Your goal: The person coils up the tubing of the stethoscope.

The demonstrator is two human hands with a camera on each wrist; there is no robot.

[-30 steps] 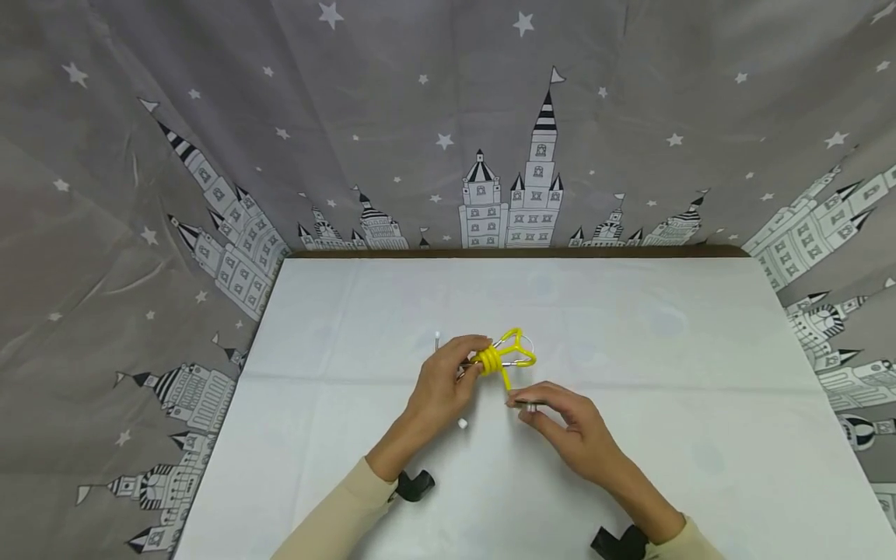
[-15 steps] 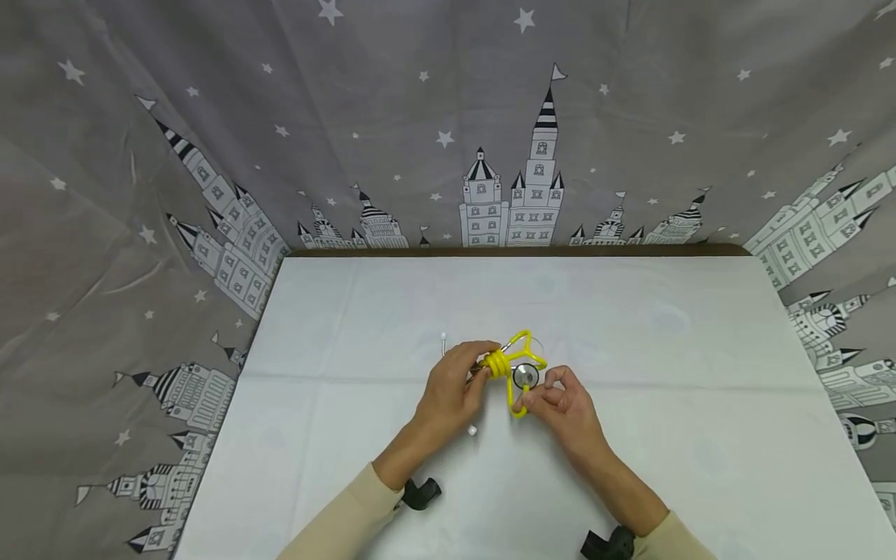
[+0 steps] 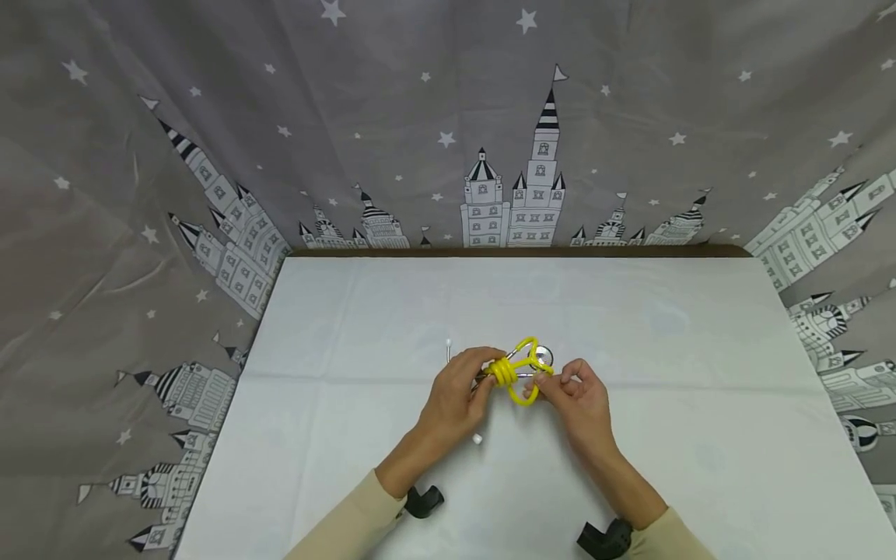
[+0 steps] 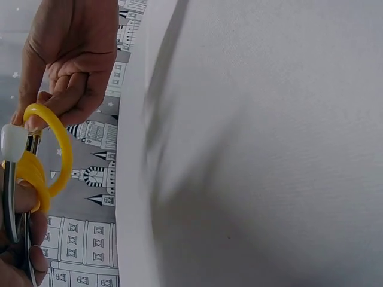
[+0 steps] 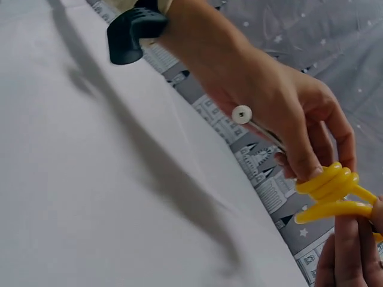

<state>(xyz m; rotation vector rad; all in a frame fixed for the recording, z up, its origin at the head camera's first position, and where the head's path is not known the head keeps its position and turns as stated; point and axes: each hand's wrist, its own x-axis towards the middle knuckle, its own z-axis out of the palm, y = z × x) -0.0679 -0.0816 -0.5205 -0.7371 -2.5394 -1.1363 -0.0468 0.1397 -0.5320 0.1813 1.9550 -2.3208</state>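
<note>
A stethoscope with yellow tubing (image 3: 502, 372) is held above the white table, its tubing wound in several turns around the metal ear tubes. My left hand (image 3: 455, 395) grips the ear tubes just beside the coil. One white ear tip (image 3: 477, 439) sticks out below that hand, the other ear tip (image 3: 449, 342) above it. With thumb and fingers, my right hand (image 3: 582, 404) pinches the tubing at the loops right of the coil. The round metal chest piece (image 3: 541, 357) lies behind these loops, partly covered by tubing. In the right wrist view, the yellow coil (image 5: 329, 182) touches the left thumb.
A white table (image 3: 336, 327) spreads under both hands. Behind and beside it hangs a grey curtain (image 3: 392, 70) printed with castles and stars. Each wrist carries a black camera mount, the left mount (image 3: 424, 502) and the right mount (image 3: 605, 538).
The right hand has moved up with the tubing's end, and the chest piece has gone from below the loops to behind them. The left hand keeps its grip, shifting slightly right.
</note>
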